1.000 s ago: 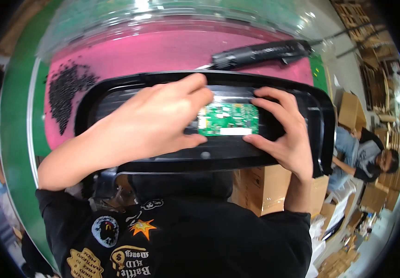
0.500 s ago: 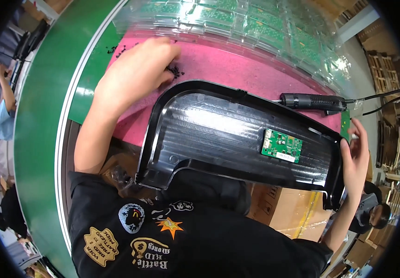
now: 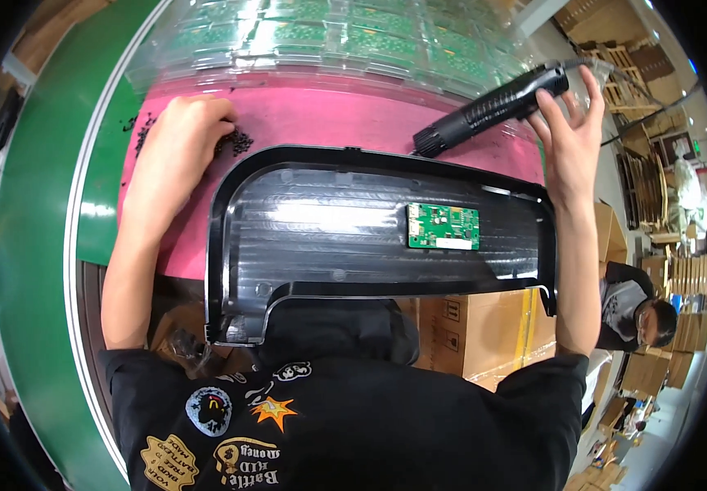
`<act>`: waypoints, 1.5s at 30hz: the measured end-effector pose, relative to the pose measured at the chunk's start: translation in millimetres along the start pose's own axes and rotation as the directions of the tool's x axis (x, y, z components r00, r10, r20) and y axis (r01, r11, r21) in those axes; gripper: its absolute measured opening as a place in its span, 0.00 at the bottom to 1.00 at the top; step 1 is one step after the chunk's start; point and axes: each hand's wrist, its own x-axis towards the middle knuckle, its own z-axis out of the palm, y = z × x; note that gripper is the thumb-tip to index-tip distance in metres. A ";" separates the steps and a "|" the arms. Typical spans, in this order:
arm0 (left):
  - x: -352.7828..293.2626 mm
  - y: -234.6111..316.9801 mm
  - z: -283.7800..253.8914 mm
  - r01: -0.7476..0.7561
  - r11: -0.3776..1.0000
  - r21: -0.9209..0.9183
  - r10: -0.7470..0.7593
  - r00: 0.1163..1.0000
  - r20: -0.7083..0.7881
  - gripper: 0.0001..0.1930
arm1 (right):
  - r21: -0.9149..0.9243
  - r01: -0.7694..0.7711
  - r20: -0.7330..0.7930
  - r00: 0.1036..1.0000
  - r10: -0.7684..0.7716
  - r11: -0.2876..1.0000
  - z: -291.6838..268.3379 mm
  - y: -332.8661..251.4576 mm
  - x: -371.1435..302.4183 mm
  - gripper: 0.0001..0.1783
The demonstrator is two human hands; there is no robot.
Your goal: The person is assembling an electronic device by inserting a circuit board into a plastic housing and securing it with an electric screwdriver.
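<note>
My left hand (image 3: 177,147) is closed, its fingertips bent down into a pile of small black screws (image 3: 242,142) on the pink mat. Whatever those fingers pinch is hidden. At the right, my right hand (image 3: 570,135) grips the rear of a black electric screwdriver (image 3: 484,110), raised at a tilt with its front end pointing down and left. Its tip sits behind the far rim of a curved black plastic housing (image 3: 312,262). The housing lies open side up in front of me, across the mat's near edge. Inside it, right of the middle, is a green circuit board (image 3: 443,227).
Clear plastic trays with green boards (image 3: 304,37) line the far side of the pink mat (image 3: 304,110). A green surface (image 3: 34,213) runs along the left. Below the housing stands a cardboard box (image 3: 484,327). Other people are in the background on both sides.
My right hand has left the housing's right end and lifted the screwdriver off the mat. My left hand stays at the screws, fingers more closed. The whole view has shifted.
</note>
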 end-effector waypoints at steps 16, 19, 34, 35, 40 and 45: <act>21.1 89.3 -6.1 0.053 0.800 -0.597 0.037 0.990 0.137 0.05 | 0.789 0.009 0.151 0.966 -0.209 0.614 25.6 -61.8 -38.5 0.36; 32.4 113.6 -4.2 -0.078 0.754 -0.653 0.211 0.969 0.127 0.07 | 0.844 -0.018 0.158 0.963 -0.217 0.536 15.6 -88.0 -58.0 0.24; 34.6 141.4 10.3 -0.044 0.677 -0.735 0.243 0.956 0.166 0.06 | 0.839 0.091 0.175 0.889 -0.424 0.537 -0.2 -86.6 -85.5 0.23; 34.8 142.9 11.4 -0.044 0.677 -0.734 0.245 0.955 0.169 0.06 | 0.848 0.085 0.185 0.878 -0.442 0.523 -0.6 -85.6 -85.2 0.23; 37.6 145.3 19.4 -0.152 0.682 -0.715 0.305 0.948 0.089 0.07 | 0.811 0.148 0.129 0.899 -0.419 0.567 -10.4 -81.9 -83.3 0.24; 35.8 148.8 23.1 0.026 0.583 -0.812 0.235 0.951 0.200 0.07 | 0.758 0.171 0.154 0.891 -0.427 0.630 -20.8 -77.2 -86.3 0.25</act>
